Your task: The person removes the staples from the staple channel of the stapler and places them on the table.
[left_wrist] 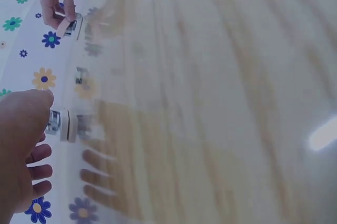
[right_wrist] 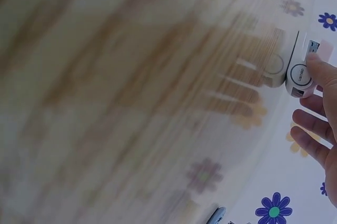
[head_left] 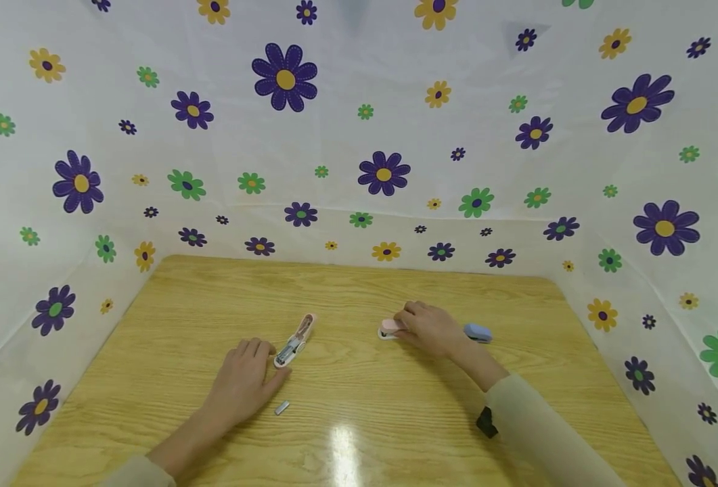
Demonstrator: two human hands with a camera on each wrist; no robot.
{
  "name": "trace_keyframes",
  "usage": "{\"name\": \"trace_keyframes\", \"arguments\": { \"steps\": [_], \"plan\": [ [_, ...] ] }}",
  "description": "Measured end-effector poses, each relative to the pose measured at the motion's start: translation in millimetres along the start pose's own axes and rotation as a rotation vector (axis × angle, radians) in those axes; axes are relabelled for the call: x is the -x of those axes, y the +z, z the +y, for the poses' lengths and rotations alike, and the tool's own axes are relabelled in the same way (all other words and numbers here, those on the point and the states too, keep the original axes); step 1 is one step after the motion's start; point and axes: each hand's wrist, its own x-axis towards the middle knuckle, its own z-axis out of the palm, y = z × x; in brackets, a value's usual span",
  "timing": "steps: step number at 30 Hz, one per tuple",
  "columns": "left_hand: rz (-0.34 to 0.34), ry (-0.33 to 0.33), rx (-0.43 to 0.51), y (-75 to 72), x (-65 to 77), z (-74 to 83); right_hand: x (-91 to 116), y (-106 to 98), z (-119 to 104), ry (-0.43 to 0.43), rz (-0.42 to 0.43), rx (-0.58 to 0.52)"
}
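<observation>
My right hand [head_left: 430,329] pinches a closed pink-and-white stapler [head_left: 389,329] on the table. In the right wrist view, the thumb lies on the side of its white base while the lower fingers are spread apart. My left hand [head_left: 241,380] rests beside a second pink-and-white stapler [head_left: 298,341], folded wide open with its metal staple channel showing. Thumb and index finger lie on either side of that stapler's near end, not closed round it, and the other fingers are loosely extended in the left wrist view. A short strip of staples [head_left: 282,407] lies near the left thumb.
A blue stapler [head_left: 478,333] lies just right of my right hand, partly behind the wrist. The wooden table [head_left: 346,291] is glossy and ringed by a white flower-print cloth [head_left: 334,135]. A black piece [head_left: 486,423] sits by the right sleeve.
</observation>
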Motion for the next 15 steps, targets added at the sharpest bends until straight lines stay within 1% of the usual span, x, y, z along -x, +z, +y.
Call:
{"name": "trace_keyframes", "arguments": {
  "steps": [5, 8, 12, 15],
  "plan": [
    [0.044, 0.081, -0.007, -1.9, -0.8, 15.7, 1.6, -1.1, -5.5, -0.010, -0.015, -0.023],
    [0.065, 0.102, -0.015, -1.4, -2.7, 27.3, 1.9, -1.4, -9.9, -0.023, -0.021, -0.042],
    [0.094, 0.130, 0.008, 1.4, -7.3, 42.7, 2.1, -1.8, -15.9, -0.034, -0.025, -0.046],
    [0.090, 0.159, 0.031, 5.0, -11.1, 54.1, 2.8, -1.9, -19.7, -0.049, -0.017, -0.043]
  ]
}}
